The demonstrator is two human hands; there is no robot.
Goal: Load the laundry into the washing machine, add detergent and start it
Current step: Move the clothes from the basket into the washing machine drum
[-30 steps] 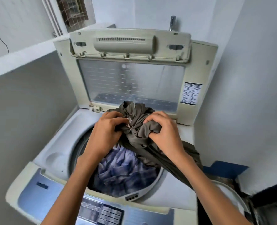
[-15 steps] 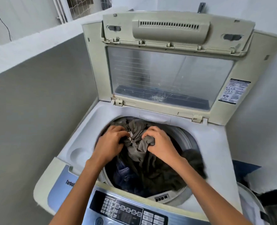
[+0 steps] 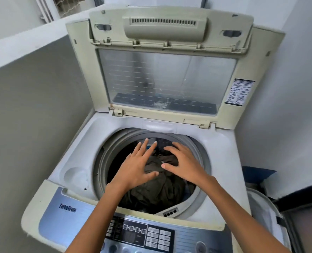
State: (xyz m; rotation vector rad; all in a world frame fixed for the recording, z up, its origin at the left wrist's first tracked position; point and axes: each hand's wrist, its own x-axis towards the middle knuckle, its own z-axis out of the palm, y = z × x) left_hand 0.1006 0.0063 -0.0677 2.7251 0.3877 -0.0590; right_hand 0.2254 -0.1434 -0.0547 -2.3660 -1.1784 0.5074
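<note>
Half second ago both hands clenched bunched olive garment at drum mouth. Now left hand (image 3: 135, 170) and right hand (image 3: 186, 168) released, fingers spread flat, gripping nothing; whether palms press cloth or hover, cannot tell. Olive garment (image 3: 157, 193) lies down inside drum (image 3: 100, 161) of washing machine (image 3: 78, 143), over blue cloth (image 3: 188, 187). Lid (image 3: 169, 79) up. Judgement: this piece loaded; detergent, control panel (image 3: 142, 232) still ahead.

Top-loading washer (image 3: 222, 161) filling the frame's centre, cream lid (image 3: 169, 57) raised upright, dark olive laundry (image 3: 157, 190) heaped in the drum at lower centre, control panel (image 3: 142, 234) along the bottom edge
</note>
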